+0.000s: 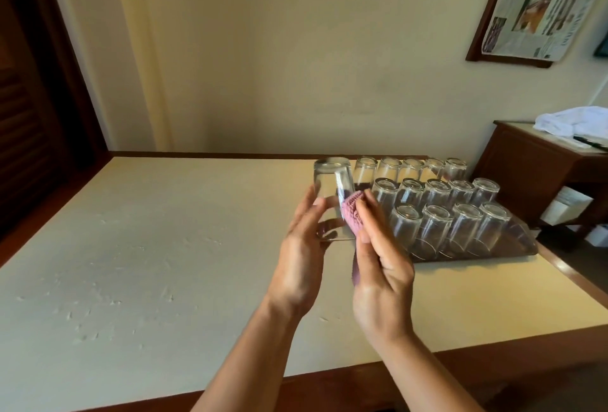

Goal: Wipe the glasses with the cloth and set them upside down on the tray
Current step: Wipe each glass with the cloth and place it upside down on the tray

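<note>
Left hand [301, 247] holds glass [332, 197] upright-axis, base up, mouth down.

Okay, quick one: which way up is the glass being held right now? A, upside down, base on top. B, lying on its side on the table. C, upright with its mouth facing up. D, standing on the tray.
A: the held glass has its thick base on top and open rim lowest, in the left hand, above the table.

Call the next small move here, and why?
Probably keep rubbing the pink cloth over the held glass, then carry it to the tray. The left hand holds it base up above the table; the right hand presses cloth against its side.
</note>
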Demonstrator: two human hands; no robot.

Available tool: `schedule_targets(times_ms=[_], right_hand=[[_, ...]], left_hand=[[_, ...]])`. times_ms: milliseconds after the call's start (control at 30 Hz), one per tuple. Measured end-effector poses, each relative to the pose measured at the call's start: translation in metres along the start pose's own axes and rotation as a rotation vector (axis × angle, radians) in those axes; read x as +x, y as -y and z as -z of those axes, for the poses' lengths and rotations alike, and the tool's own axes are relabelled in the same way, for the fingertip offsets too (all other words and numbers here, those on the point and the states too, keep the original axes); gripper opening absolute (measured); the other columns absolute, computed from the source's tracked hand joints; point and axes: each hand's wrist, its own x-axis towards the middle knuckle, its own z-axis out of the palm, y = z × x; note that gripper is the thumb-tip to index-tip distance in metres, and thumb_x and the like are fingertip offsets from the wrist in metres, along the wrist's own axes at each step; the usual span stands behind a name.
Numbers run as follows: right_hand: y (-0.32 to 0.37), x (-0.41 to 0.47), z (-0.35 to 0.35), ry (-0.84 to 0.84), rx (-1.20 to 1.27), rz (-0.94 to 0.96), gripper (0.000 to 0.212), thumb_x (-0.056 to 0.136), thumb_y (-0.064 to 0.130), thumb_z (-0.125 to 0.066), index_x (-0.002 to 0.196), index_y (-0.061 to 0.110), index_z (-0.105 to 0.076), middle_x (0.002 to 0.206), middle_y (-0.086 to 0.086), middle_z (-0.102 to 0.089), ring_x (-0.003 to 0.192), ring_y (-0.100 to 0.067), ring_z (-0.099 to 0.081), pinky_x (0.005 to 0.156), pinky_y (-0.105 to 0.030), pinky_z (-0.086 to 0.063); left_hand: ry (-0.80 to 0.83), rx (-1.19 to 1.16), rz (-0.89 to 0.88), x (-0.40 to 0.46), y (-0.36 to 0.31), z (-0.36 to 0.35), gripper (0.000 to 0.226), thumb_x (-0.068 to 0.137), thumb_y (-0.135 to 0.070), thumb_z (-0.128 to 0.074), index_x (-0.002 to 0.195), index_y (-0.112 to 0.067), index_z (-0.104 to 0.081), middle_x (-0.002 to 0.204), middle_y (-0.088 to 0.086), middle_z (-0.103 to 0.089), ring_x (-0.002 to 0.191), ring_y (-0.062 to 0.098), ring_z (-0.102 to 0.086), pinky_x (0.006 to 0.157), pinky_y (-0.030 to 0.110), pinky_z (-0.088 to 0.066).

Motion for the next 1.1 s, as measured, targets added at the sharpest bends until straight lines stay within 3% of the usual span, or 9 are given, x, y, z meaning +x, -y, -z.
schedule_targets(times_ms=[133, 300, 400, 467, 567, 700, 833, 933, 1100], right_hand=[[0.003, 0.017, 0.004, -0.07, 0.027, -0.022, 0.04, 0.103, 0.007, -0.046, 0.14, 0.019, -0.054, 0.152, -0.007, -0.052, 0.145, -0.018, -0.045, 0.118, -0.031, -0.038], [0.0, 0.02, 0.001, -0.048, 0.079, -0.039, 0.039, 0.104, 0.008, -0.047, 0.139, 0.02, -0.058, 0.153, -0.006, -0.051, 0.147, -0.023, -0.043, 0.12, -0.049, -0.036], [0.0, 0.003, -0.002, -0.04, 0.069, -0.033, 0.038, 0.102, 0.004, -0.048, 0.138, 0.014, -0.056, 0.153, -0.007, -0.05, 0.145, -0.017, -0.045, 0.118, -0.033, -0.039], [0.002, 0.008, -0.001, -0.04, 0.082, -0.005, 0.039, 0.103, 0.004, -0.047, 0.14, 0.015, -0.055, 0.153, -0.01, -0.051, 0.145, -0.024, -0.045, 0.119, -0.041, -0.039], [0.006, 0.032, 0.002, -0.093, 0.024, -0.003, 0.04, 0.103, 0.008, -0.046, 0.137, 0.025, -0.055, 0.152, -0.007, -0.052, 0.145, -0.021, -0.046, 0.12, -0.046, -0.037], [0.004, 0.021, 0.001, -0.042, 0.088, -0.02, 0.041, 0.104, 0.007, -0.047, 0.142, 0.019, -0.056, 0.154, -0.01, -0.05, 0.146, -0.027, -0.044, 0.12, -0.049, -0.036], [0.001, -0.001, -0.002, 0.001, 0.066, -0.008, 0.04, 0.102, 0.0, -0.045, 0.141, 0.007, -0.053, 0.155, -0.015, -0.047, 0.144, -0.022, -0.048, 0.115, -0.031, -0.043], [0.004, 0.022, 0.003, -0.036, 0.093, -0.023, 0.041, 0.103, 0.004, -0.044, 0.141, 0.015, -0.051, 0.154, -0.012, -0.049, 0.144, -0.022, -0.047, 0.118, -0.039, -0.04], [0.001, 0.024, 0.004, -0.034, 0.009, 0.012, 0.04, 0.104, 0.006, -0.045, 0.141, 0.019, -0.054, 0.154, -0.008, -0.05, 0.147, -0.023, -0.043, 0.12, -0.048, -0.036]], left_hand=[[0.027, 0.038, -0.015, -0.01, 0.007, 0.0, 0.061, 0.095, -0.027, -0.07, 0.151, -0.028, -0.048, 0.134, -0.006, -0.07, 0.108, 0.014, -0.068, 0.09, 0.029, -0.054], [-0.086, 0.072, -0.105, -0.002, 0.007, -0.002, 0.08, 0.083, -0.014, -0.077, 0.154, -0.025, -0.042, 0.13, 0.011, -0.069, 0.106, 0.013, -0.069, 0.086, 0.023, -0.054], [-0.11, 0.058, -0.094, 0.0, 0.007, 0.002, 0.076, 0.081, -0.02, -0.086, 0.148, -0.028, -0.051, 0.138, 0.014, -0.064, 0.118, 0.012, -0.066, 0.095, 0.025, -0.053], [-0.037, 0.057, -0.042, -0.004, 0.011, 0.002, 0.07, 0.083, -0.031, -0.076, 0.149, -0.027, -0.053, 0.133, 0.005, -0.069, 0.119, 0.014, -0.065, 0.095, 0.028, -0.051], [0.072, -0.033, 0.059, -0.01, 0.012, -0.002, 0.064, 0.088, -0.034, -0.06, 0.151, -0.032, -0.048, 0.128, 0.016, -0.072, 0.105, 0.024, -0.066, 0.094, 0.038, -0.047], [0.0, -0.102, 0.006, -0.003, 0.007, -0.003, 0.063, 0.089, -0.023, -0.065, 0.149, -0.027, -0.048, 0.127, 0.015, -0.071, 0.098, 0.026, -0.068, 0.086, 0.038, -0.055], [-0.012, -0.062, 0.007, 0.001, 0.004, 0.001, 0.06, 0.094, -0.033, -0.063, 0.151, -0.024, -0.049, 0.135, 0.014, -0.069, 0.112, 0.028, -0.066, 0.098, 0.041, -0.05], [0.065, -0.034, 0.038, -0.005, 0.006, 0.001, 0.046, 0.099, -0.031, -0.059, 0.145, -0.036, -0.054, 0.134, 0.007, -0.071, 0.117, 0.03, -0.066, 0.099, 0.038, -0.051], [-0.072, -0.021, -0.08, 0.002, 0.006, -0.002, 0.064, 0.083, -0.016, -0.076, 0.143, -0.021, -0.054, 0.112, 0.016, -0.071, 0.092, 0.022, -0.069, 0.083, 0.034, -0.056]])
